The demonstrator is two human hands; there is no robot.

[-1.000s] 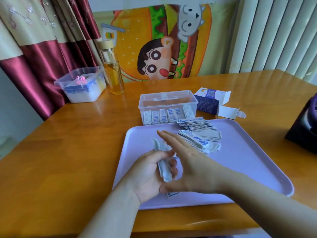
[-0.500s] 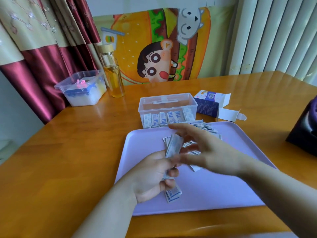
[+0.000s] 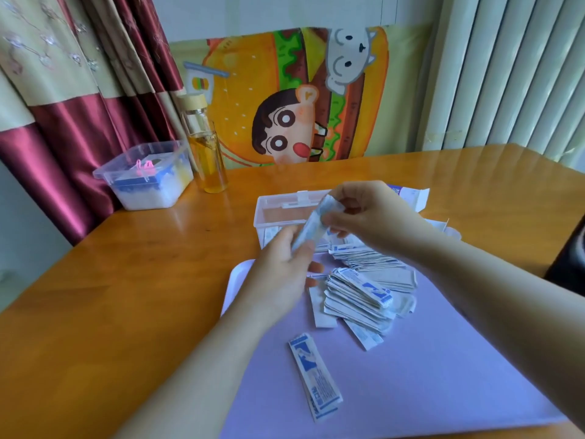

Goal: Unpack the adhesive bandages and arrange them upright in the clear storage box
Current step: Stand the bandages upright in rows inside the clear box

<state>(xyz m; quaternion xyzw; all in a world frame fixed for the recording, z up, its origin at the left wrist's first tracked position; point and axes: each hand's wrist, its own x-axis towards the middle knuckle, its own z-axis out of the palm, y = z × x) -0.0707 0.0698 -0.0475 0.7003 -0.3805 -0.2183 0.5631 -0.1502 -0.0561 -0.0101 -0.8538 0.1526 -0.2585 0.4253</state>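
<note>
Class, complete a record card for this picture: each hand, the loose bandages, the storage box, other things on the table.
Left hand: grips the lower end of a small bandage stack
Right hand: pinches the stack's upper end
Loose bandages: piled on the purple tray; a few strips lie apart, nearer the person
Clear storage box: open, beyond the tray, bandages showing through its front wall
Other things: bottle of amber liquid, lidded plastic box, opened carton

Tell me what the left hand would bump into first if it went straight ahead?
Probably the right hand, which pinches the far end of the same bandage bundle the left hand grips. Past that sits the clear storage box; depth is unclear.
</note>
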